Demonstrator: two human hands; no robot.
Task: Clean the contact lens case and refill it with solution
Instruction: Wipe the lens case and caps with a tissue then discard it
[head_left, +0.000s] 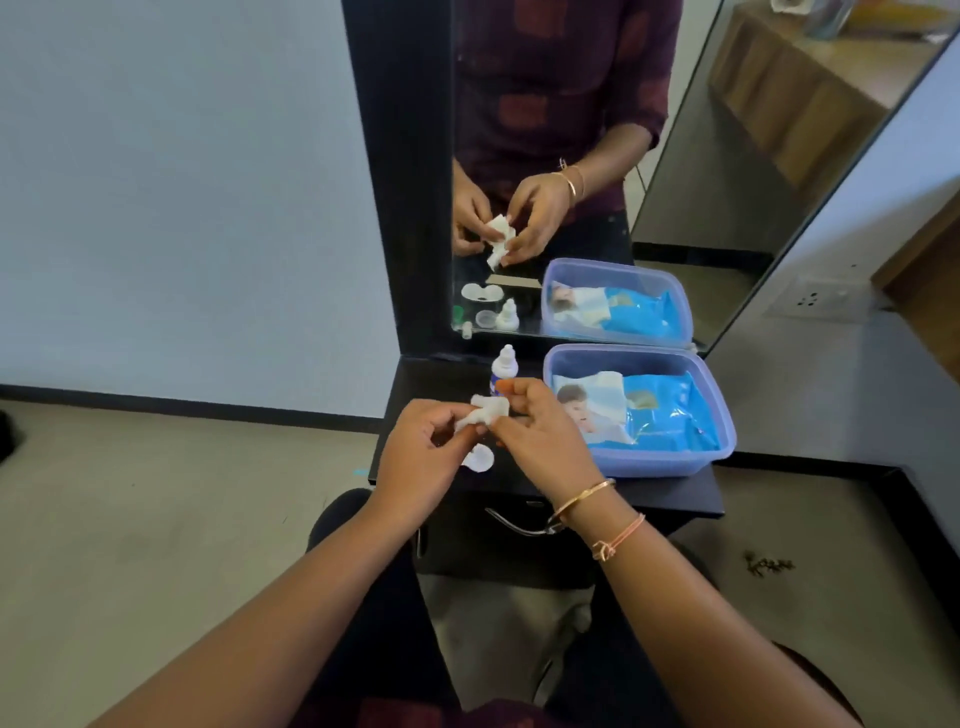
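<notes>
My left hand (421, 452) and my right hand (540, 431) are both pinched on a crumpled white tissue (483, 413), held just above the small black table (675, 499). Whether anything is wrapped inside the tissue I cannot tell. Under my hands, on the table, lies the white contact lens case (479, 460), partly hidden by my left fingers. Behind my hands stands the small white solution bottle (504, 368) with a blue label, its lower part covered by my right fingers.
A lilac plastic box (660, 465) holding a blue pack of wipes (660, 415) sits at my right on the table. A mirror (571, 156) in a black frame stands right behind. A metal drawer handle (514, 526) is below the table edge.
</notes>
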